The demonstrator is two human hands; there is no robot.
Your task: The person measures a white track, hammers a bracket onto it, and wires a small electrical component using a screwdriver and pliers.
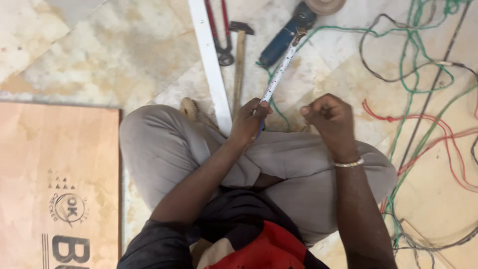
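I sit cross-legged on a marble floor [114,55]. My left hand [250,119] grips the lower end of a thin white paint-spattered rod-like tool [280,69] that points up and away toward a blue power tool [284,37]. My right hand [328,117] is closed in a fist a little to the right of the tool, apart from it; whether it pinches something small cannot be seen. A bracelet sits on my right wrist.
A long white strip [209,60], red-handled pliers [221,35] and a wooden-handled hammer [240,55] lie ahead. Tangled green, red and dark wires [418,84] spread over the right side. A plywood sheet [55,179] lies at my left.
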